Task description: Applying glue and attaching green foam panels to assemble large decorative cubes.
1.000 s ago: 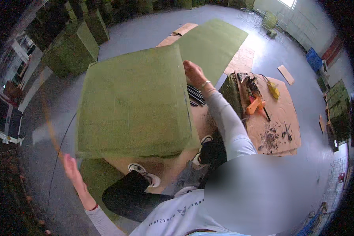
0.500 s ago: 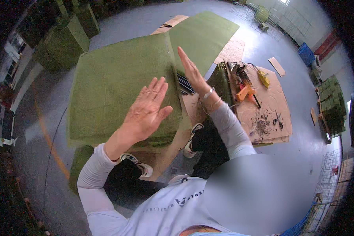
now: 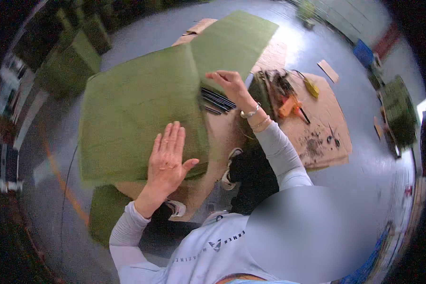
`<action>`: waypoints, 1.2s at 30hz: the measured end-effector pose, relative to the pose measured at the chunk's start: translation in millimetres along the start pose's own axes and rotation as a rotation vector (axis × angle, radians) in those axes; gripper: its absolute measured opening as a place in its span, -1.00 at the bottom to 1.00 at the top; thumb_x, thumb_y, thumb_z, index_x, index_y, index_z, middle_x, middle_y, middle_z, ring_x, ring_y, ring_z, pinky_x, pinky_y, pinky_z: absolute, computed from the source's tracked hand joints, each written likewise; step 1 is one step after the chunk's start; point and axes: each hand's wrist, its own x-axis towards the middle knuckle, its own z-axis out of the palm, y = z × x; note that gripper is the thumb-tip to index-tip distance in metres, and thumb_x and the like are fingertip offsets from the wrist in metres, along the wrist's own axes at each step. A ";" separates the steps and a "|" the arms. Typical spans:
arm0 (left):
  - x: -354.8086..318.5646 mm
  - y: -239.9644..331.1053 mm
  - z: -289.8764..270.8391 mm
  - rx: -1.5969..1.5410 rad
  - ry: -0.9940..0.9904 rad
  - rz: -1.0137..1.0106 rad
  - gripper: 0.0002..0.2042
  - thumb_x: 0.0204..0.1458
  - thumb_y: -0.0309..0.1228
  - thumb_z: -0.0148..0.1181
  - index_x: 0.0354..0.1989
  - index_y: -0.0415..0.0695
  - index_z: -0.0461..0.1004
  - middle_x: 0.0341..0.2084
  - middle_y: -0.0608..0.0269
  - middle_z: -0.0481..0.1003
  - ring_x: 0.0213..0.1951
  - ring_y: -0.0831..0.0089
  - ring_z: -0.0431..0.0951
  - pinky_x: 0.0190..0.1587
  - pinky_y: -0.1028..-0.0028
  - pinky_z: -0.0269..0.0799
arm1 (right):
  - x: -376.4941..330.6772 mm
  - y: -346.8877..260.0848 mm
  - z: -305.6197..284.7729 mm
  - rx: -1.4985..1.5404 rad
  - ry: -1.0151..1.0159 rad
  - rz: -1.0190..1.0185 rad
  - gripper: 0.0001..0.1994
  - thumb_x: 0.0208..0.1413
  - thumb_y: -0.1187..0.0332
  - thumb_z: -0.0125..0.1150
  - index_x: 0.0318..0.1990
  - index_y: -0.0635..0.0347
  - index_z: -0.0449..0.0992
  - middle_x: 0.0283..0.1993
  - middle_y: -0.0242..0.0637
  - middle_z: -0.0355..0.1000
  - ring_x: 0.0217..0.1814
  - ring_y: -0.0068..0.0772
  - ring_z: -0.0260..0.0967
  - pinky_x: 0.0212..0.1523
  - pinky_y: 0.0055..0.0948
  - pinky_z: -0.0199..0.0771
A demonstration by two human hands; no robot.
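A large block covered in olive-green fabric [image 3: 132, 113] lies in front of me. Against its top near the close right corner is my left hand [image 3: 168, 158], palm down, with the fingers stretched out and the thumb apart. I cannot tell whether the palm presses on it. My right hand [image 3: 229, 85] is raised by the block's right side, bent at the knuckles, its fingers pointing left and partly hidden. No object shows in it. Several thin black rods [image 3: 217, 100] lie just below that hand, beside the block.
Farther off lies a flat green sheet [image 3: 234, 42]. On cardboard [image 3: 329, 116] to the right are an orange glue gun [image 3: 288, 107], scissors [image 3: 333, 137], a yellow tool [image 3: 311, 88] and dark bits. Green blocks [image 3: 68, 66] stand at the far left. A blue crate [image 3: 363, 53] sits at the right.
My left hand has moved down toward me, still flat. My right hand has gone from straight upright fingers to bent ones pointing left. The view has shifted, showing more of the rods.
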 end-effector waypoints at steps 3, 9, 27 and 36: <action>-5.3 2.7 3.7 0.020 0.013 -0.033 -0.21 0.00 0.20 -0.43 0.18 -0.31 0.04 0.19 0.01 0.04 0.23 0.16 0.01 0.21 0.17 -0.05 | -22.0 30.7 -57.2 0.002 0.391 0.059 -0.65 0.07 0.19 0.05 -0.55 0.33 0.50 -0.65 -0.42 0.42 -0.65 -0.63 0.33 -0.62 -0.61 0.29; -7.4 -1.9 -0.3 0.004 0.018 -0.055 -0.23 0.02 0.17 -0.41 0.18 -0.30 0.04 0.19 0.02 0.04 0.23 0.15 0.03 0.19 0.16 -0.02 | -127.4 232.1 -196.2 -0.851 0.818 0.209 -0.61 -0.08 0.01 0.17 -0.49 0.24 0.47 -0.64 -0.27 0.41 -0.63 -0.45 0.33 -0.53 -0.44 0.33; -3.5 4.2 3.2 -0.011 0.057 -0.012 -0.31 0.03 0.10 -0.26 0.13 -0.30 0.14 0.15 0.02 0.13 0.19 0.15 0.12 0.16 0.18 0.07 | -73.6 111.9 -117.6 -0.443 0.338 0.139 -0.56 0.11 0.11 0.02 -0.68 0.24 0.41 -0.76 -0.49 0.24 -0.71 -0.66 0.15 -0.66 -0.58 0.14; -4.7 -6.1 10.2 -0.119 0.154 -0.040 -0.33 0.08 0.11 -0.36 0.12 -0.27 0.17 0.03 0.01 0.25 0.08 0.09 0.24 0.11 0.21 0.13 | -322.2 82.5 -219.8 -0.877 0.789 0.474 -0.78 -0.08 0.28 0.22 -0.56 0.27 0.49 -0.59 -0.23 0.45 -0.60 -0.46 0.38 -0.49 -0.52 0.37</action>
